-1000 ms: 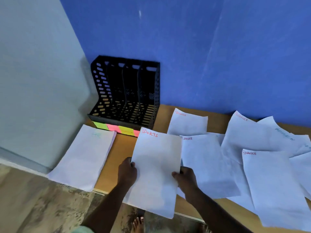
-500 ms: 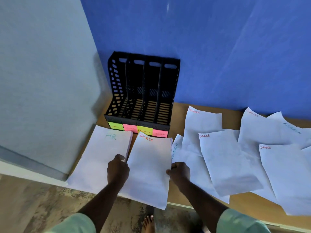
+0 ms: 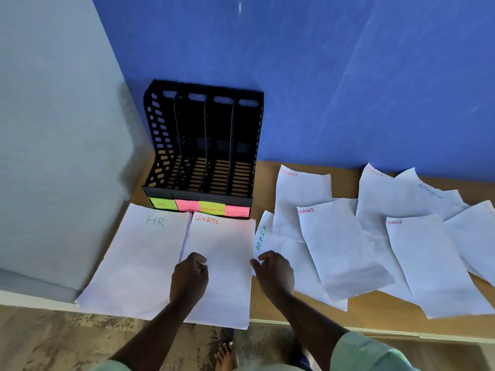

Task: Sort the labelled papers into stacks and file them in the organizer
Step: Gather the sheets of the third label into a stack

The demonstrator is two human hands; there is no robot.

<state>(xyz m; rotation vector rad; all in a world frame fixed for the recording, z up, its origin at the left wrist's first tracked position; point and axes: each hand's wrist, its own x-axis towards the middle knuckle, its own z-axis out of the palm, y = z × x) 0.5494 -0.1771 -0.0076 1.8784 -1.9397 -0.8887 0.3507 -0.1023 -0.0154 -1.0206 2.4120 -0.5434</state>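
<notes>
Bottom of the frame, a bare foot on the floor, two forearms reaching up from the lower edge. Left hand sits on the left edge of the SPORTS stack, fingers curled, thumb on top, pinching that edge. Right hand is at the stack's right edge, fingers loosely curled; whether it grips the paper, cannot tell. The SPORTS stack lies lower centre on the wooden table, overhanging the front edge, just beside the HR stack to its left. Right of the hands, an ADMIN sheet, then FINANCE sheets overlapping across the right half. Farther up, the black organizer stands against the blue wall, coloured labels along its front.
</notes>
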